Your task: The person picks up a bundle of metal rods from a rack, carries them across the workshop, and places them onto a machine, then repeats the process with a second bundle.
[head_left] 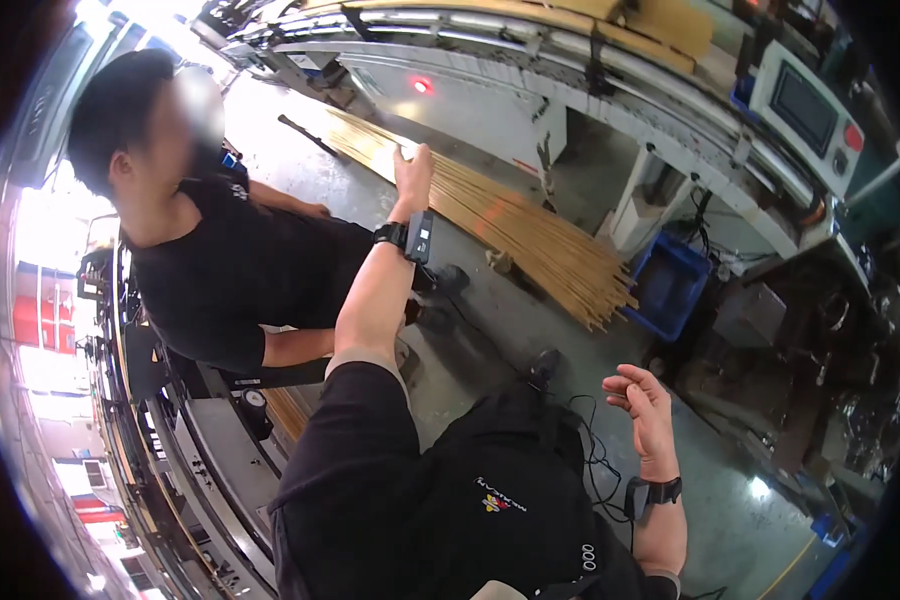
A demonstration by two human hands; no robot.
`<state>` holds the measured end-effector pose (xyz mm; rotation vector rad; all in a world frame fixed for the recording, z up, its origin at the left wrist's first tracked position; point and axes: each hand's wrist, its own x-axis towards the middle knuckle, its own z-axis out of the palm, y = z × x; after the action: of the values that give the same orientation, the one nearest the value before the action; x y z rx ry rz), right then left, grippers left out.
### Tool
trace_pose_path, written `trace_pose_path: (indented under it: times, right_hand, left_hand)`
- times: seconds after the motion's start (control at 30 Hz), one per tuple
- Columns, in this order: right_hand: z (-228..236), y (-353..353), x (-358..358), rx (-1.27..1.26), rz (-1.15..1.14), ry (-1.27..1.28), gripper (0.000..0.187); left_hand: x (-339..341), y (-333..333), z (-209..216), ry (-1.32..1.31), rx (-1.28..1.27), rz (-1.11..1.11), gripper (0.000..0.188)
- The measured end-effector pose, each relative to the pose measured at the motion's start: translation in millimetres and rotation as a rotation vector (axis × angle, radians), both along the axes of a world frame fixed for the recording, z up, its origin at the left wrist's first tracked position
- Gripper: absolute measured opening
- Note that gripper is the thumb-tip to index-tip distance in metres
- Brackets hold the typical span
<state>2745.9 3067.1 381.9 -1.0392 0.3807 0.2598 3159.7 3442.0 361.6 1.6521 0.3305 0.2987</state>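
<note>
Bamboo-coloured thin wooden strips, a long loose bundle (pixel 510 225), lie on the grey concrete floor (pixel 730 490) at about 12 o'clock from the wearer. Long axis runs from 10 o'clock to 4 o'clock in the picture, far end near the white machine frame (pixel 490 110), near end fanned out just beside the blue plastic crate (pixel 670 285).

Left hand (pixel 412 175) is stretched out at full arm reach and rests on the upper part of the bundle; the fingers (pixel 402 156) seem to curl over the strips, but whether they actually clamp any cannot be told from this angle. A black wrist device (pixel 410 237) sits on that forearm.

Right hand (pixel 642 405) hangs free at roughly 3 o'clock, well apart from the strips, fingers loosely curled and half spread, holding nothing. It has a black wrist band (pixel 653 492) too.

Left hand is clearly the nearer one: it touches the bundle, whereas the fanned near end lies up toward 11 o'clock from the right fingers.

A second person in a black T-shirt (pixel 230 270) crouches at 10 o'clock, between the wearer's left arm and the conveyor rail (pixel 185 470). A white control panel with a dark screen (pixel 805 110) sits at 2 o'clock.
</note>
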Motion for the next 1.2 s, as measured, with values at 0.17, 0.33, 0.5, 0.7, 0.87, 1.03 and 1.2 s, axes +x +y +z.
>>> trace_pose_path:
  times: [0.17,0.33,0.5,0.7,0.87,1.03,1.2]
  right_hand:
    - [17,9,8,-0.024,0.011,-0.073,0.033]
    - [21,-2,-25,-0.055,-0.048,-0.030,0.032]
    - [29,-47,-71,-0.100,-0.170,-0.015,0.034]
    - [22,-133,-158,-0.041,-0.301,0.001,0.035]
    - [-1,-211,-253,-0.052,-0.438,-0.066,0.037]
    - [-35,-270,-333,-0.039,-0.639,-0.037,0.037]
    - [-89,-328,-401,-0.082,-1.011,0.257,0.032]
  left_hand:
    - [-28,-6,-33,0.083,-0.082,-0.212,0.051]
    - [-101,-37,-198,0.544,-1.153,-0.964,0.038]
    - [-224,-105,-222,0.792,-0.276,-0.572,0.025]
    - [-300,-232,-185,0.997,0.140,-0.934,0.040]
    - [-381,-376,-170,1.044,0.308,-1.328,0.047]
    - [-454,-495,-147,1.045,0.501,-1.620,0.047]
    - [-494,-597,-140,1.017,0.655,-1.788,0.046]
